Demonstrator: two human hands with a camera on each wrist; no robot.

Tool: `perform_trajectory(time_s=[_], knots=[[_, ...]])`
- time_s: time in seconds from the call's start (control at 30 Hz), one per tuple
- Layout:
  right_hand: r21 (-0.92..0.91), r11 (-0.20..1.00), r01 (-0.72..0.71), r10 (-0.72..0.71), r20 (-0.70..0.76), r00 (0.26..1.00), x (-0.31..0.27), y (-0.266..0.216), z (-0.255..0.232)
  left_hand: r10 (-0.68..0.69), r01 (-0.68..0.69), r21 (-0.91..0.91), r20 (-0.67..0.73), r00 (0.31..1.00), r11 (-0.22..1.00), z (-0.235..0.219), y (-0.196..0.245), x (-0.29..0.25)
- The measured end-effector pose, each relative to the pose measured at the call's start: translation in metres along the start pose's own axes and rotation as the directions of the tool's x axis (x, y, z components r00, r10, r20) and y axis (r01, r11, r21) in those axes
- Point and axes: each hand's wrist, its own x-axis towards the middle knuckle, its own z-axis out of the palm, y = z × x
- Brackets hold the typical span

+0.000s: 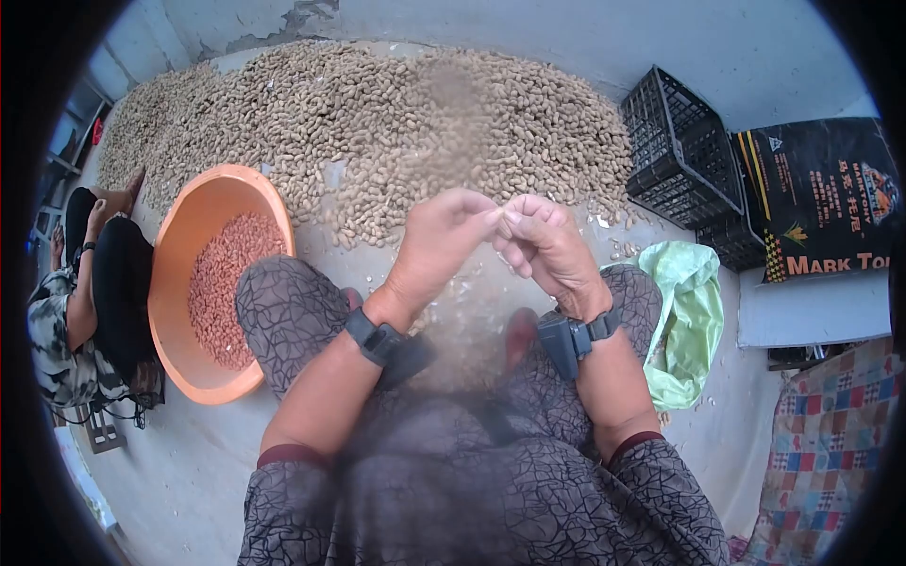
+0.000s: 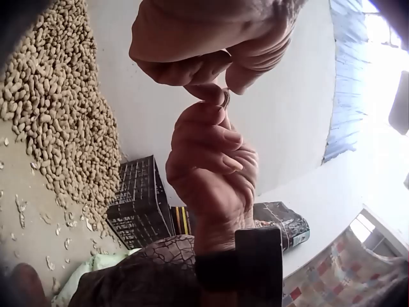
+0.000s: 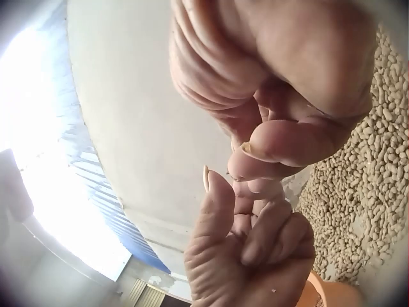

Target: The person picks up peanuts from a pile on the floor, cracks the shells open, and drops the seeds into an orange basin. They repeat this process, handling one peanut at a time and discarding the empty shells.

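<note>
In the head view, the left hand (image 1: 444,241) and right hand (image 1: 550,247) meet at their fingertips above the lap. Between them is a small piece (image 2: 226,97), largely covered by the fingers and too small to identify. The left hand (image 2: 214,41) comes from above in the left wrist view, thumb and forefinger at the piece. From below, the right hand (image 2: 214,160) pinches at it with the other fingers curled. Its thumb and forefinger press together in the right wrist view, close to the raised left thumb (image 3: 217,208).
Unshelled peanuts (image 1: 377,123) lie heaped along the wall. An orange basin (image 1: 170,274) of reddish kernels (image 1: 222,292) stands left, beside another seated person (image 1: 80,307). Right are a green bag (image 1: 698,311), black crates (image 1: 684,151) and a black printed sack (image 1: 816,198).
</note>
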Motion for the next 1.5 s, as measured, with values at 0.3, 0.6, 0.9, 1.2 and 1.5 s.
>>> perform_trajectory(time_s=[0.3, 0.6, 0.9, 1.2, 1.5], knots=[[0.01, 0.999, 0.045, -0.044, -0.059, 0.997, 0.0, 0.009, 0.008, -0.19, 0.222, -0.235, 0.149, 0.97, 0.946, -0.005, 0.003, 0.0], [-0.331, 0.938, 0.101, -0.167, -0.179, 0.97, 0.002, 0.011, 0.016, -0.105, 0.123, -0.24, 0.087, 0.991, 0.963, -0.005, -0.006, 0.001], [-0.086, 0.983, 0.163, -0.16, 0.042, 0.986, -0.001, 0.009, 0.015, -0.151, 0.206, -0.306, 0.195, 0.969, 0.929, 0.005, 0.011, -0.003], [-0.084, 0.992, 0.09, -0.08, 0.124, 0.989, -0.003, 0.007, 0.009, -0.047, 0.086, -0.157, 0.238, 0.97, 0.984, 0.002, 0.0, -0.001], [-0.057, 0.996, 0.073, -0.066, 0.126, 0.99, -0.005, 0.003, 0.004, -0.012, 0.09, -0.21, 0.347, 0.938, 0.974, 0.005, 0.025, -0.014]])
